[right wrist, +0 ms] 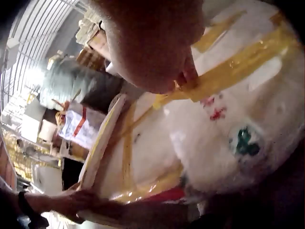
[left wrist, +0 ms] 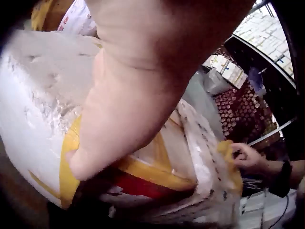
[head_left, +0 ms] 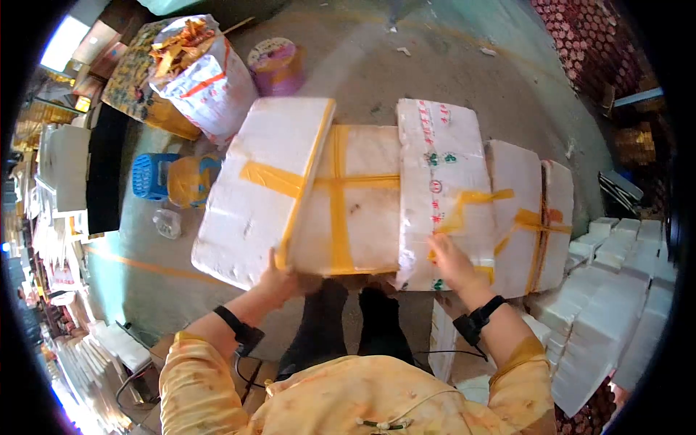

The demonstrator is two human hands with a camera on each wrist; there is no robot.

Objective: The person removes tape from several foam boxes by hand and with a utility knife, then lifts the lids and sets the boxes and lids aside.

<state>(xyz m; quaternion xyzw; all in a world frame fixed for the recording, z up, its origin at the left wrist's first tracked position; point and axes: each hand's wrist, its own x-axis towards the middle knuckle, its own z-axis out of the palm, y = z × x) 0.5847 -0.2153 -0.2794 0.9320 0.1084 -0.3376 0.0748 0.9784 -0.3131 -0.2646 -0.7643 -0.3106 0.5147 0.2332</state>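
White foam pieces stand side by side in the head view. My left hand (head_left: 279,283) grips the lower edge of the leftmost white foam piece (head_left: 246,206), thumb on its taped edge (left wrist: 69,167), other fingers hidden below. Beside it is a foam box (head_left: 370,217) crossed with yellow tape. My right hand (head_left: 455,267) pinches a loose strip of yellow tape (right wrist: 214,83) on the foam piece with red print (head_left: 438,174); in the left wrist view that hand (left wrist: 250,160) has curled fingers at the tape. Further right are two more taped pieces (head_left: 516,188).
A white sack (head_left: 210,90) full of orange-brown scraps stands at the upper left, beside a purple-wrapped roll (head_left: 275,69). Blue plastic stool (head_left: 150,176) and a crumpled clear bag (head_left: 167,223) are on the floor. White foam boxes (head_left: 602,297) are stacked at the right.
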